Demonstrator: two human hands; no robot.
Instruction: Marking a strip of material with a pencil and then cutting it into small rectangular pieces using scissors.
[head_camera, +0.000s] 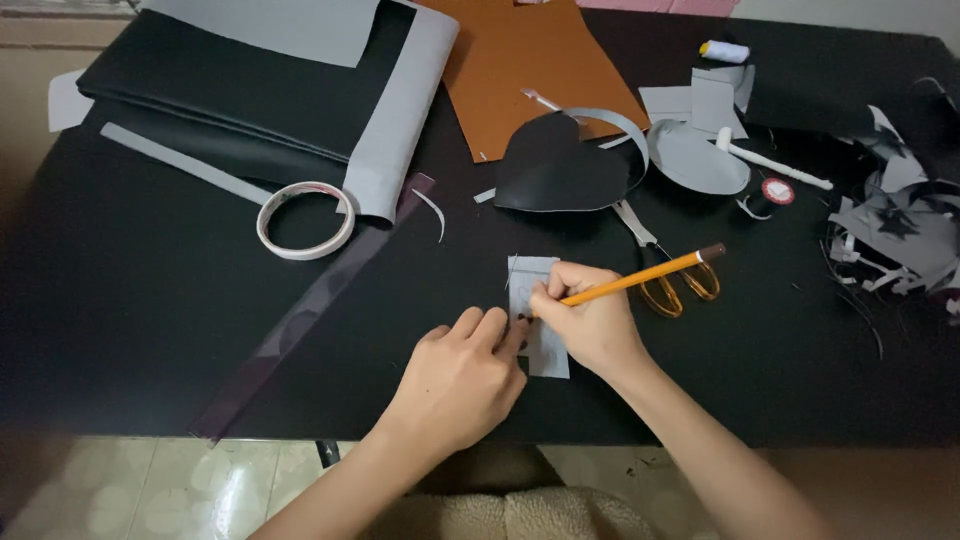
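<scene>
Black table (120, 330), pale tiled floor (150, 490)

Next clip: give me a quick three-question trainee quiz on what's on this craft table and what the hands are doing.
1. True or false: the right hand holds the yellow pencil with its tip on the small grey piece.
2. Which lies nearest the roll of tape? A) black heart shape B) folded black and grey material C) spool of thread
3. What is the left hand doing?

Key
1. True.
2. B.
3. Its fingers press down on the small grey piece's left edge, beside the pencil tip, on the black table.
</scene>
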